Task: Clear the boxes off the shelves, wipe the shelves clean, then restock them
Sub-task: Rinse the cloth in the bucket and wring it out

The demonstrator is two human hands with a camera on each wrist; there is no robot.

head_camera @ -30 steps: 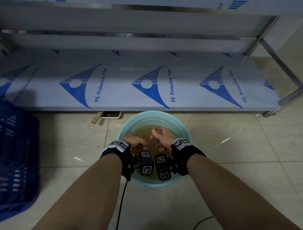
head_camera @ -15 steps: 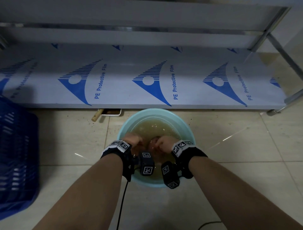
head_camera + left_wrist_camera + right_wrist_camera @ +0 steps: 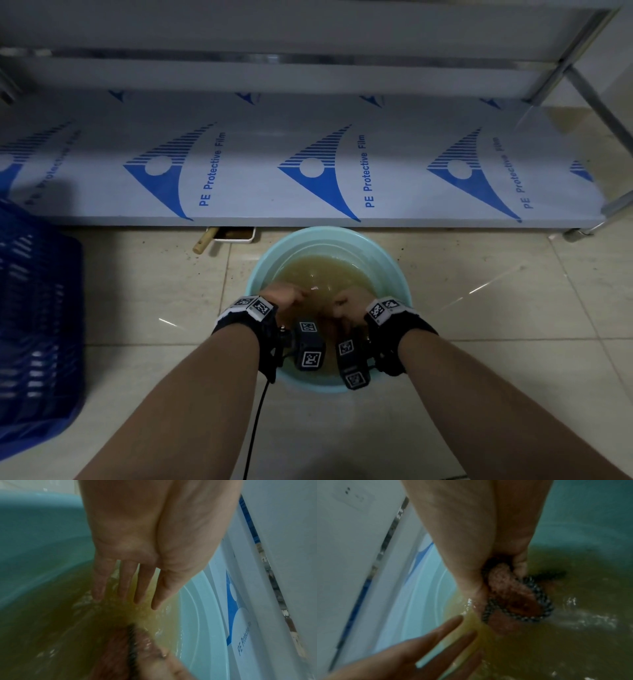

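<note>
A pale teal basin [image 3: 329,236] of murky yellow-brown water stands on the floor before the lowest shelf [image 3: 308,164], which is bare and covered in blue-printed protective film. My right hand [image 3: 349,306] is in the water and grips a reddish-brown cloth [image 3: 510,588] with a dark stitched edge; the cloth [image 3: 120,642] is partly under water. My left hand [image 3: 287,301] is beside it with straight, spread fingers [image 3: 126,582] dipping into the water, holding nothing. No boxes are in view.
A dark blue slatted crate [image 3: 34,325] stands on the tiled floor at the left. A white tray [image 3: 236,234] and a wooden stick [image 3: 205,240] poke out from under the shelf. The shelf's metal leg [image 3: 582,233] stands at the right.
Both hands have dropped from above the water into it and drawn toward the basin's near side. The left hand has come off the cloth; the right still holds it.
</note>
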